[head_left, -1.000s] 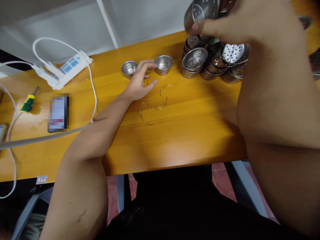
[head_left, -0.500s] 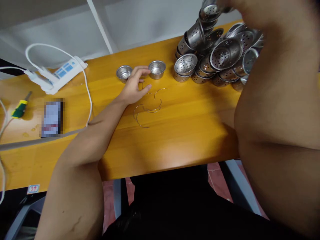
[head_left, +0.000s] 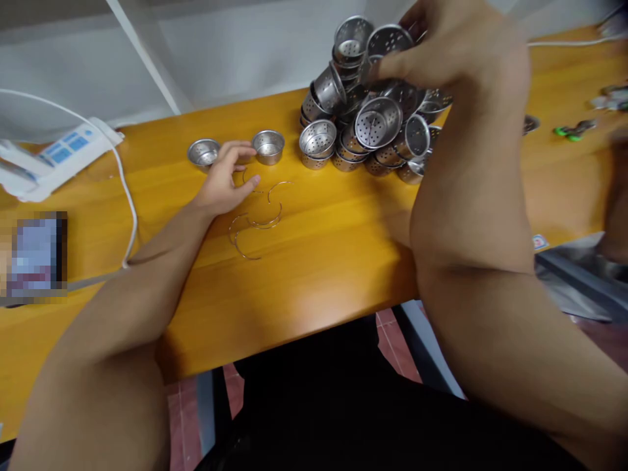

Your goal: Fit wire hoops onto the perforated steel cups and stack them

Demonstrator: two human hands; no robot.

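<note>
My right hand (head_left: 426, 46) is over the back of a pile of perforated metal cups (head_left: 317, 140), thumb and fingers around the rim of one perforated cup (head_left: 390, 40). Part of that cup is hidden by the hand. My left hand (head_left: 226, 180) lies on the table with its fingers apart, holding nothing. It is between two separate metal cups, one on the left (head_left: 203, 152) and one on the right (head_left: 268, 146), its fingertips close to the right one. Several thin curved wires (head_left: 267, 226) lie in front of it.
A white power strip (head_left: 66, 157) with a cable and a phone (head_left: 36, 255) with a blurred screen are on the left of the wooden table (head_left: 314, 275). Small green-tipped items (head_left: 574, 131) lie at the right. Part of another person shows at the right edge.
The view has swung to the right, so the table things appear further left and the right side shows. More of my right hand and its cup is visible. My left hand stays beside the two cups.
</note>
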